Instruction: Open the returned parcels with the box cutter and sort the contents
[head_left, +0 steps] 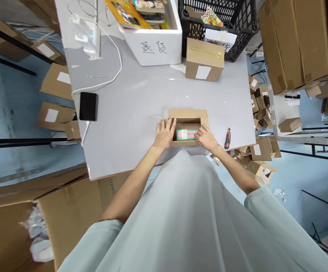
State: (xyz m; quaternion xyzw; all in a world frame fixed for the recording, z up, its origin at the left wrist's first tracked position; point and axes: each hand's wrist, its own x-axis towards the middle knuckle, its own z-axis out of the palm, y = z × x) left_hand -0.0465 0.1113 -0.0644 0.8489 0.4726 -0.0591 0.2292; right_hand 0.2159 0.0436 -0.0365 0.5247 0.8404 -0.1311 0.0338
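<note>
A small open cardboard box [188, 114] lies near the front edge of the grey table [130, 113]. Inside it sits a green and pink packet [186, 134]. My left hand [164, 134] rests flat on the box's left flap with its fingers stretched out. My right hand [206, 138] lies at the box's right side, its fingertips touching the packet's right end.
A red utility knife [228, 138] lies right of the box. A sealed carton [204, 59], a white foam bin [152, 34] and a black crate [220, 22] stand at the back. A black device [88, 106] with a white cable sits left. Cartons litter the floor.
</note>
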